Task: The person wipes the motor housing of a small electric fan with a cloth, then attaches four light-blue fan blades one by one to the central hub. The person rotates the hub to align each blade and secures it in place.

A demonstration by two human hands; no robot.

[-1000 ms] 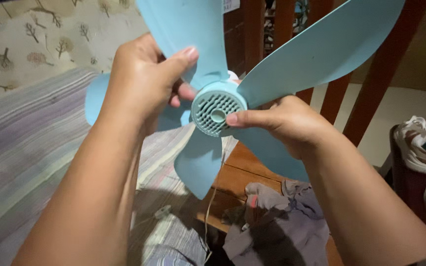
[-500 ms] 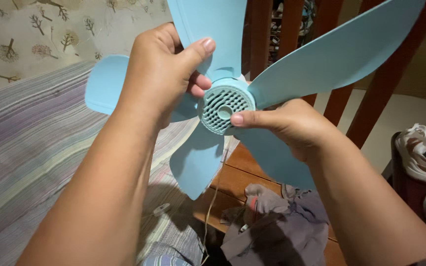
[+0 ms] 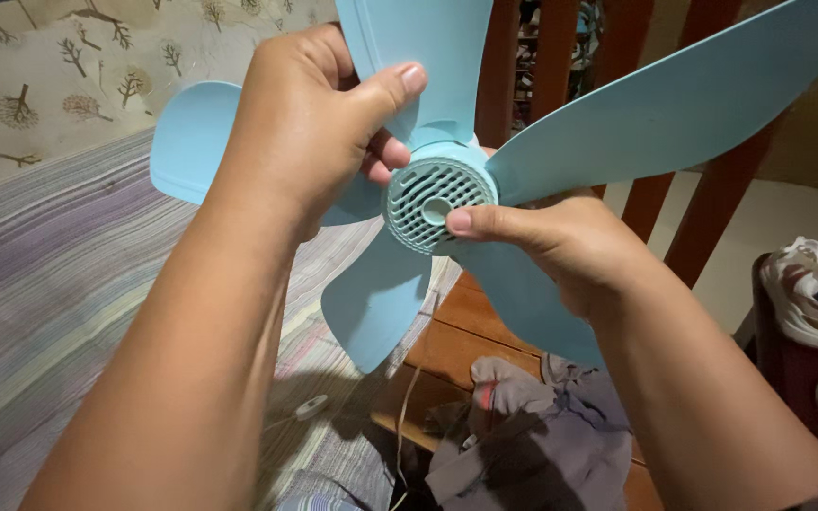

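Head view | blue fan blade (image 3: 674, 104) gripped between both hands: left hand (image 3: 305, 132), right hand (image 3: 560, 237)

Looks like a home bedroom: striped bed sheet (image 3: 59, 284), tree-patterned wallpaper (image 3: 78, 66), wooden bed frame (image 3: 466, 331), crumpled clothes (image 3: 532, 445) on it, sneakers (image 3: 816, 284) beside.

Bed (image 3: 59, 284): covered by a striped sheet; a small white cord switch (image 3: 311, 408) lies on it. Wooden ledge (image 3: 456, 331) beside it: carries crumpled grey cloth (image 3: 532, 445).
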